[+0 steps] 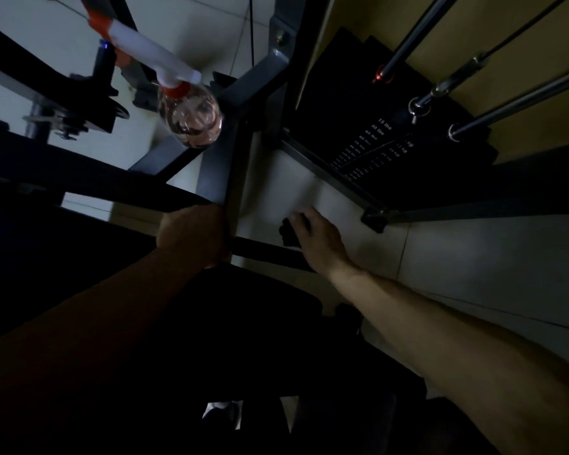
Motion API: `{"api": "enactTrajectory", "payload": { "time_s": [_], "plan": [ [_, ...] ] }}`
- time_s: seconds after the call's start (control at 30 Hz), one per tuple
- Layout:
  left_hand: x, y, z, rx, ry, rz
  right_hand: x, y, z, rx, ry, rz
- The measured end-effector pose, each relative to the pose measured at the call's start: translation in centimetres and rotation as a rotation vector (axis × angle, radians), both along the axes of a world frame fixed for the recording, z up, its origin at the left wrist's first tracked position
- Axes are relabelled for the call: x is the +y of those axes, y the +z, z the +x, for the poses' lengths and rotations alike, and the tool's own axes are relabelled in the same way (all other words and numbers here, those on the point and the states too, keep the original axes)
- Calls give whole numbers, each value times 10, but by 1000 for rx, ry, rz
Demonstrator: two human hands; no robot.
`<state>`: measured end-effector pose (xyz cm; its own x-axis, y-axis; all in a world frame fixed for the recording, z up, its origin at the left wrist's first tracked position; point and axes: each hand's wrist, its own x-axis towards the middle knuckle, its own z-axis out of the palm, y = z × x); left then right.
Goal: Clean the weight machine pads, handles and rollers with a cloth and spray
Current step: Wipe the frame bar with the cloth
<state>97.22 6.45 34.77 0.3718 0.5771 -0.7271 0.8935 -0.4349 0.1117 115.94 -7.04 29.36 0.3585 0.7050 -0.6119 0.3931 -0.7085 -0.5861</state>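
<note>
Reading off the black weight stack (391, 103) at upper right: white printed figures (380, 131) run down its face, "15 lbs", "30 lbs", "45 lbs", "60 lbs" legible, lower rows and the kg column beside them too small and dim to read. Chrome guide rods (519, 93) rise from the stack and are cut off by the top edge. No brand name visible anywhere. Light very poor; the lower half is near black, and the dark mass under both forearms cannot be made out. The clear plastic spray bottle (189, 118) with white-and-orange trigger head sits upper left of centre, body just beside the grey metal frame upright (217, 178), nozzle end running off the top left; what carries it I cannot tell. The left hand (191, 236) has its fingers curled tight round the frame where a dark bar meets that upright. The right hand (321, 241), well lit, has its fingers bent over a small dark cloth (288, 233), holding it against a black horizontal bar (263, 251); fingertips hidden behind the cloth. Beneath all this, a pale tiled floor (473, 257) with thin grout lines; a yellow wall (375, 27) stands behind the stack.
</note>
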Motion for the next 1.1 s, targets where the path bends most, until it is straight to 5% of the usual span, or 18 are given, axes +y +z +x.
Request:
{"api": "enactTrajectory", "payload": {
  "time_s": [0.07, 0.17, 0.27, 0.37, 0.43, 0.5, 0.57, 0.67, 0.93, 1.0, 1.1],
  "plan": [
    [-3, 3, 0, -45, 59, 25, -14, 8, -13, -7, 277, 207],
    [-5, 6, 1, -42, 77, 22, -19, -2, -29, -21, 560, 157],
    [-1, 4, 1, -30, 30, 37, 3, -11, -33, -141, 428, 147],
    [-2, 9, 2, -6, 35, 2, 32, -26, -32, -86, 455, -104],
    [-4, 13, 2, -14, 6, 67, 41, -30, -28, -14, 264, -243],
    [-4, 17, 3, -19, 6, 87, 37, -17, -31, 49, 40, -111],
    [-5, 18, 3, 7, 22, 62, 19, -2, -39, 107, 122, 128],
    [-8, 15, 3, 29, -23, 127, 7, -8, -43, 42, 523, 96],
    [-6, 17, 5, 25, 33, 111, 63, -29, -40, -49, 480, -151],
    [-6, 18, 4, 9, 42, 117, 53, -18, -42, -179, 342, -6],
    [-1, 18, 3, 20, 58, 82, 23, -1, -57, 7, 457, 176]
  ]
}}
